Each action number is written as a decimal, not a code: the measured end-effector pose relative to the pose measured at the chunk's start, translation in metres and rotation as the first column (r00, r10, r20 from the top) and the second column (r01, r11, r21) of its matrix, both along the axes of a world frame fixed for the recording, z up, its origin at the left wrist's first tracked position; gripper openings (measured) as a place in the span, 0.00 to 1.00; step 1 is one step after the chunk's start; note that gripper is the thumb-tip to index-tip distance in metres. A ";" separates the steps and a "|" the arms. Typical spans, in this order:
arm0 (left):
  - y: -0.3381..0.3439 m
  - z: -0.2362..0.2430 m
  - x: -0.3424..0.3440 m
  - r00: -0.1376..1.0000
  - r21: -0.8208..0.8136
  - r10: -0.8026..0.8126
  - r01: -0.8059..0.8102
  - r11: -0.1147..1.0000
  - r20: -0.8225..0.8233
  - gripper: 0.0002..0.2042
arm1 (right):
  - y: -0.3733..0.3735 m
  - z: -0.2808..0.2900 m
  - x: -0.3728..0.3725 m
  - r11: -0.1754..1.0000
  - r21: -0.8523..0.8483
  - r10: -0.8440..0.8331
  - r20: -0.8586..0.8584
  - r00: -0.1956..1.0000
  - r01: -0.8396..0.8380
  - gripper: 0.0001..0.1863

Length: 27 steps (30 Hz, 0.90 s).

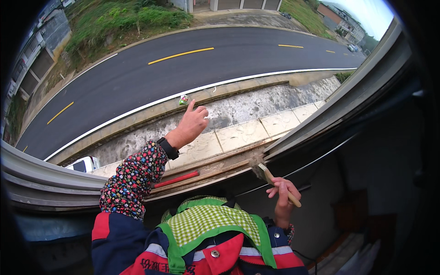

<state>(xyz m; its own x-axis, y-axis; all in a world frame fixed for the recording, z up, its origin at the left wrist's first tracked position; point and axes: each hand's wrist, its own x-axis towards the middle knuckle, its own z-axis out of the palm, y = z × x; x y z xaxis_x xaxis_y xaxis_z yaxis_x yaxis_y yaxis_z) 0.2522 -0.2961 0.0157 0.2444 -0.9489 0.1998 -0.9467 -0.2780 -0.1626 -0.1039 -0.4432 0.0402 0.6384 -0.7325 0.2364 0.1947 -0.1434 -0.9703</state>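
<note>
My left hand (190, 124) reaches out over the window sill, fingers apart and holding nothing. Just beyond its fingertips shows a small crumpled packet (183, 99), white, green and red; whether it is in the air or down by the kerb I cannot tell. In my right hand (285, 198) is a paintbrush (271, 177) with a pale wooden handle. Its bristles meet the right end of the window track (220, 169), where grey dirt has gathered. A red rod-like tool (176, 179) lies along the track near my left forearm.
Grey window frames (339, 94) stand at the right and the left (50, 176). Outside, a tiled ledge (243, 134) borders the opening, with a road (183, 68) lower down. A white vehicle (85, 164) shows at the lower left. The room at the right is dark.
</note>
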 end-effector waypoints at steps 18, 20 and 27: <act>0.006 -0.030 -0.102 0.723 -0.010 -0.479 0.547 0.837 -0.498 0.27 | 0.000 -0.002 0.002 1.000 -0.021 0.002 -0.069 0.998 -0.003 0.11; 0.014 -0.030 -0.099 0.699 -0.033 -0.482 0.550 0.834 -0.528 0.25 | -0.002 -0.003 0.001 1.000 -0.019 -0.016 -0.070 0.997 0.014 0.11; 0.026 -0.031 -0.101 0.653 -0.153 -0.492 0.505 0.849 -0.575 0.17 | -0.005 -0.005 0.002 1.000 -0.016 -0.023 -0.073 0.997 0.022 0.12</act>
